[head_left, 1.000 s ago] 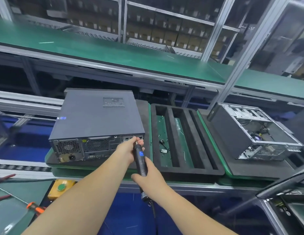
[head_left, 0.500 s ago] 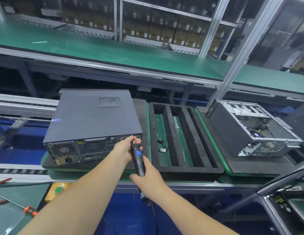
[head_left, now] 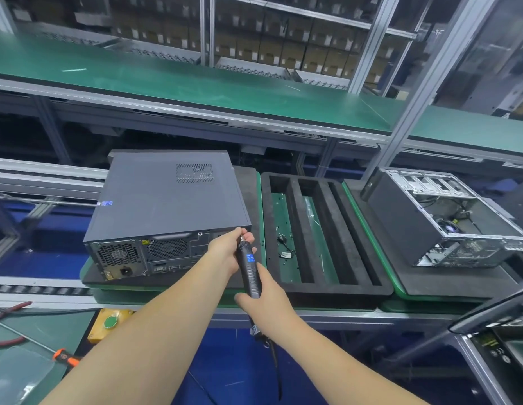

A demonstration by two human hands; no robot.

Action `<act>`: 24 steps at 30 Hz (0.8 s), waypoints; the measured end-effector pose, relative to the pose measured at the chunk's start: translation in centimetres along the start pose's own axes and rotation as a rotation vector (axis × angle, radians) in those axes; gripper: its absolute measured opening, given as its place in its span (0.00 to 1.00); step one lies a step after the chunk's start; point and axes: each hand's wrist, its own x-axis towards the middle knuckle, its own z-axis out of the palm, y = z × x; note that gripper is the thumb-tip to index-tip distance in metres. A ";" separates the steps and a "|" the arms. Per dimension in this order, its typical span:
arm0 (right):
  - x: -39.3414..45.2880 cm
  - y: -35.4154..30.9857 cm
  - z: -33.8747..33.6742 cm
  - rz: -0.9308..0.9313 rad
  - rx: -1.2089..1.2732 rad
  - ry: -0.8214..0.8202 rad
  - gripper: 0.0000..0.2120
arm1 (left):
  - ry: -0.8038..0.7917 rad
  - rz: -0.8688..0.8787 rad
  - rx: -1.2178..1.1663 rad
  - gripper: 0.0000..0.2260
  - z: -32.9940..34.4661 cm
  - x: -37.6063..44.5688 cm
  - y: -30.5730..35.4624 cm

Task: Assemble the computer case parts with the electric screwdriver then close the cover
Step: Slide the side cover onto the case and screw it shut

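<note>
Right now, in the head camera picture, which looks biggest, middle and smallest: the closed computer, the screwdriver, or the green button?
1. Closed computer, biggest by far.
2. Screwdriver, long but thin.
3. Green button, smallest.
The button sits nearer the camera, yet it looks smallest anyway.

Conveyor line [head_left: 298,312], foam trays [head_left: 327,290], closed case [head_left: 166,197]
</note>
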 end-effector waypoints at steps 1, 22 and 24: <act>0.0 0.0 -0.1 0.001 -0.001 -0.002 0.32 | 0.004 -0.003 -0.003 0.07 0.0 0.1 -0.1; -0.2 -0.2 -1.0 -0.020 -0.102 -0.015 0.38 | 0.048 0.021 -0.106 0.06 0.6 0.4 -0.9; -0.1 -0.2 -1.1 -0.019 -0.118 -0.016 0.39 | 0.054 0.017 -0.102 0.06 0.6 0.4 -1.0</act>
